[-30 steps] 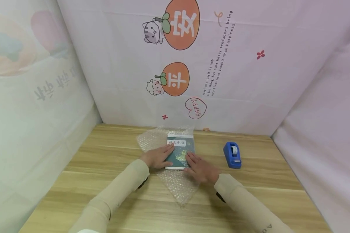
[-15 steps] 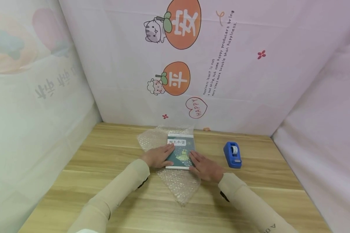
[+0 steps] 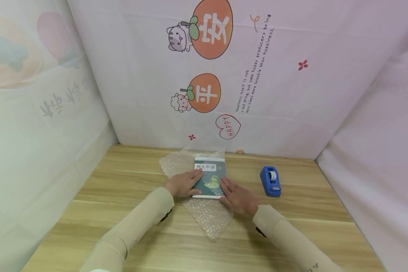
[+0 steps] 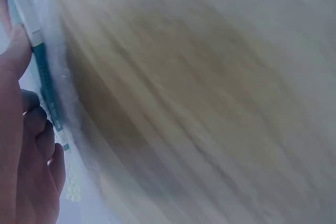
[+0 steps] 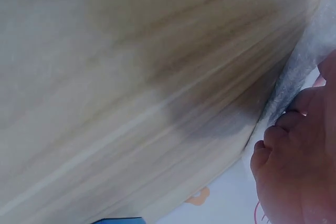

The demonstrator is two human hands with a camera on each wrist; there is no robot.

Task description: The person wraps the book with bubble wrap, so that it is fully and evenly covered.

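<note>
A dark green book [image 3: 209, 175] with a white title label lies on a sheet of bubble wrap [image 3: 207, 219]. Part of the wrap is folded over the cover's right side, where it glints. My left hand [image 3: 183, 184] rests on the book's left edge with its fingers extended; the left wrist view shows the book's spine [image 4: 47, 87] beside that hand. At the right edge, my right hand [image 3: 238, 196] presses the wrap with straight fingers. In the right wrist view this hand [image 5: 296, 150] lies against the wrap [image 5: 302, 72].
A blue tape dispenser [image 3: 270, 182] with a white roll stands on the wooden table [image 3: 149, 241], right of the book. Printed cloth [image 3: 149, 94] hangs behind the table and along both sides.
My right hand has slid rightward from over the cover to the book's right edge, smoothing the wrap. The left hand keeps its place on the left edge.
</note>
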